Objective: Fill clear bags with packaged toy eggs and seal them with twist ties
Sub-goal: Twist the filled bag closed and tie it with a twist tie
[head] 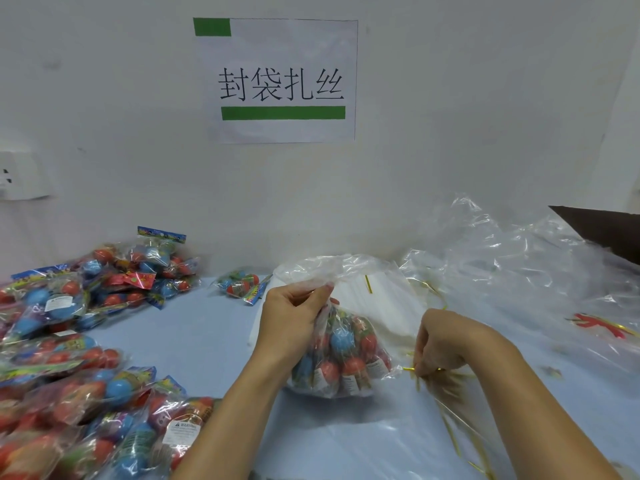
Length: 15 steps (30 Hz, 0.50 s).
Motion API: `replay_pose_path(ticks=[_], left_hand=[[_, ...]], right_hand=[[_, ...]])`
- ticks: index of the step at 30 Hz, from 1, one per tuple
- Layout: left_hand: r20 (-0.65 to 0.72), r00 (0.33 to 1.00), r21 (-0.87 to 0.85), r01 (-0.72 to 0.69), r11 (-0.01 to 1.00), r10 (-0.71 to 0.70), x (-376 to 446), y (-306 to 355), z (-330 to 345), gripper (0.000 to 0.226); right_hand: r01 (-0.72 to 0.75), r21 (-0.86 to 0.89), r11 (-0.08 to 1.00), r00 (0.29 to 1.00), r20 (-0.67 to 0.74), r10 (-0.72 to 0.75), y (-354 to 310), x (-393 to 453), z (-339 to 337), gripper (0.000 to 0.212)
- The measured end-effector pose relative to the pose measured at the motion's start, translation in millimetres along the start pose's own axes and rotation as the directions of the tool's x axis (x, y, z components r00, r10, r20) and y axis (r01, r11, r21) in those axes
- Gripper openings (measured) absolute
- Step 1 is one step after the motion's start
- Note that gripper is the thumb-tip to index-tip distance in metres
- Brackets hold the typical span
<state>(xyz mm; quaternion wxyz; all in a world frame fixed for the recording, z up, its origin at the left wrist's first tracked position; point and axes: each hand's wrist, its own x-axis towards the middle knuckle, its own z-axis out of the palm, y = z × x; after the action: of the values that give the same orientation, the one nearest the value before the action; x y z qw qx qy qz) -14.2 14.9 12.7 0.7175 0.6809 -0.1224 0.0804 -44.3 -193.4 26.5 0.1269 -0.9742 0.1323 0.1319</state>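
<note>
Nearest the person, along the worktop's (207,341) front edge, a loose bundle of gold twist ties (450,403) fanned out toward the front right corner. The right hand (438,344) was bent down over that bundle, its grip pinching at one tie — most likely to pull a single strand free of the rest. How firmly it had that tie I cannot tell, since the fingertips were partly hidden behind the back of the hand.

Just left of it, near the middle of the worktop, stood the filled clear bag (341,355), packed with red and blue toy eggs in their printed wrappers. The left hand (294,317) held the bag by its gathered neck, grip closed tight around the bunched plastic. Holding it high there seemed meant to keep the eggs settled at the bottom and the mouth narrow, ready for a tie.

Along the left edge, heaps of packaged eggs (69,358) lay within easy reach for the next fill, and a single pack (240,284) sat farther back.

Toward the back right, a pile of empty clear bags (502,271) was crumpled against the wall. Above the back edge hung a paper sign (280,81).
</note>
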Motion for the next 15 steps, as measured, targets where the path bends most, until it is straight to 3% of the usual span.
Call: replay_pose_path(ticks=[3, 4, 7, 11, 15], left_hand=[[-0.002, 1.0, 0.004, 0.001, 1.0, -0.001, 1, 0, -1, 0.015], [-0.004, 1.0, 0.01, -0.003, 1.0, 0.003, 1, -1, -1, 0.015], [-0.012, 1.0, 0.028, -0.016, 0.999, 0.016, 1, -2, 0, 0.016], [-0.035, 0.998, 0.028, -0.043, 0.999, 0.044, 2, -2, 2, 0.018], [-0.007, 0.997, 0.017, -0.078, 0.997, 0.078, 2, -2, 3, 0.011]], right_hand=[[0.044, -0.033, 0.998, 0.999, -0.002, -0.044, -1, -3, -5, 0.01], [0.052, -0.014, 0.999, 0.998, -0.022, -0.052, -1, -4, -8, 0.018], [0.111, 0.092, 0.99, 0.979, -0.183, -0.093, -1, -9, -17, 0.022], [0.319, 0.266, 0.91, 0.885, -0.426, -0.186, -18, -14, -19, 0.018], [0.489, 0.308, 0.816, 0.818, -0.487, -0.307, -46, -13, -9, 0.013]])
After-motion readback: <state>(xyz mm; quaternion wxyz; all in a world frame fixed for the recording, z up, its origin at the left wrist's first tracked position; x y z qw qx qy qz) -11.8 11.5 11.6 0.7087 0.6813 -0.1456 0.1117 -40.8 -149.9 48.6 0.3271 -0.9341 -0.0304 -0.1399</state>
